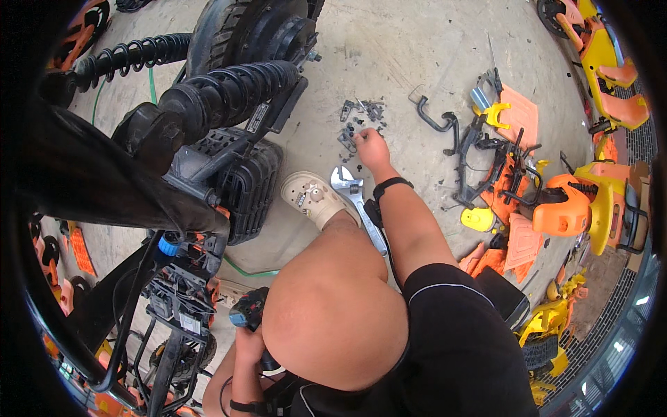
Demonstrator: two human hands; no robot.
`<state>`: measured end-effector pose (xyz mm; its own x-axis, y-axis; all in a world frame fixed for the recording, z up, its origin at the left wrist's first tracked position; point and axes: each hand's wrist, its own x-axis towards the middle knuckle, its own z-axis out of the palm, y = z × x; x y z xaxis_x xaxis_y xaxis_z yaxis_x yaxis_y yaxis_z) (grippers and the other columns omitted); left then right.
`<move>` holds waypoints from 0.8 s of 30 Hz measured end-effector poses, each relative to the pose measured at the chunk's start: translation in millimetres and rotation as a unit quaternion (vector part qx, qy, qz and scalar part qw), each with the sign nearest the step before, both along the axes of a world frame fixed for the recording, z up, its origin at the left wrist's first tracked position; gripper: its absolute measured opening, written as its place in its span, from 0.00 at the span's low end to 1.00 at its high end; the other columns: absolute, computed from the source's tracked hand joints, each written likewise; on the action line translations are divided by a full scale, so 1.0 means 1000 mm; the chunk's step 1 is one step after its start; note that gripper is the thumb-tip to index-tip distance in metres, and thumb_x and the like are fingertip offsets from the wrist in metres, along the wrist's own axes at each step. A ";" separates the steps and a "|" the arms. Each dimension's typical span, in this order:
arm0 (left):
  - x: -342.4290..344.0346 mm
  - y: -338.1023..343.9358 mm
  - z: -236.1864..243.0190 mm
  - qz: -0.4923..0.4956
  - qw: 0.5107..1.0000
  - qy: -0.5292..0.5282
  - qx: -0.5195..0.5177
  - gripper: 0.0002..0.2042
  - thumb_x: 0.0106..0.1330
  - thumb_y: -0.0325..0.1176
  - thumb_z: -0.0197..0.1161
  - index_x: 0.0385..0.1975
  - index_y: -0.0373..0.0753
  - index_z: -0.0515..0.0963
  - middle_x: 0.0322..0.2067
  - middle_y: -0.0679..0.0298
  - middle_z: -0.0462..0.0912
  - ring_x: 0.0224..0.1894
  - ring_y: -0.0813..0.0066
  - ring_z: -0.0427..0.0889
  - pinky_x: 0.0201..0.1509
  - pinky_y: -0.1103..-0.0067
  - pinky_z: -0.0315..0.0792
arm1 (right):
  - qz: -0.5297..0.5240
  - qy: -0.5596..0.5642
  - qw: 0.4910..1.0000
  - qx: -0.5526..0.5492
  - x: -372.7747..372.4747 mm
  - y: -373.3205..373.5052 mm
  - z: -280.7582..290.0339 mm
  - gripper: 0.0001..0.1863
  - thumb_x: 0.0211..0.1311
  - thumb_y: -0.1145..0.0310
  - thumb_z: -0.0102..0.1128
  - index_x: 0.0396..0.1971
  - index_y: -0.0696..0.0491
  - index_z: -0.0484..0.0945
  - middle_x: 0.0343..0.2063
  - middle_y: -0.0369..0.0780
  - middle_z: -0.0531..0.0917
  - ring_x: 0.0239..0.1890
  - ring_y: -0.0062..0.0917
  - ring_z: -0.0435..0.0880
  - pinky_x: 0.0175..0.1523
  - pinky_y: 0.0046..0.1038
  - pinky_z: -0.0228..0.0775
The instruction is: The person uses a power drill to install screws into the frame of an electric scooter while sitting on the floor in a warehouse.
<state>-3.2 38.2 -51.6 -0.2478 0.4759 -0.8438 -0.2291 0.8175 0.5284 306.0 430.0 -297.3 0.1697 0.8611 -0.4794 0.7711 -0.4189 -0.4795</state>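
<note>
My right hand [372,147] is pinching at the small dark metal bolts [360,118] beyond the silver adjustable wrench [356,197]; left hand [249,340] grips a blue-black power driver [248,311]. Scooter looks only half dismantled.

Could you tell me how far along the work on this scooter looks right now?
Done: orange and yellow body panels lie stripped off on the concrete, and the frame and black springs are bare. In hand: the right hand picks among small dark screws and bolts, while the left hand holds a power driver. An adjustable wrench lies by the foot. Left: the panels are all still off.
</note>
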 end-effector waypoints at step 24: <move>0.002 -0.005 -0.011 0.009 0.998 -0.048 0.049 0.33 0.58 0.27 0.73 0.64 0.36 0.66 0.60 0.60 0.75 0.59 0.69 0.75 0.63 0.69 0.71 | -0.136 0.082 0.987 0.026 0.035 -0.024 -0.036 0.22 0.66 0.50 0.56 0.34 0.57 0.83 0.32 0.52 0.85 0.40 0.48 0.84 0.47 0.43 0.75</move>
<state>-1.5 33.2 -62.6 -0.1779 0.5539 -0.8134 -0.2969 0.7578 0.5810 341.4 406.3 -333.3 0.3214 0.8189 -0.4755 0.5444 -0.5707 -0.6148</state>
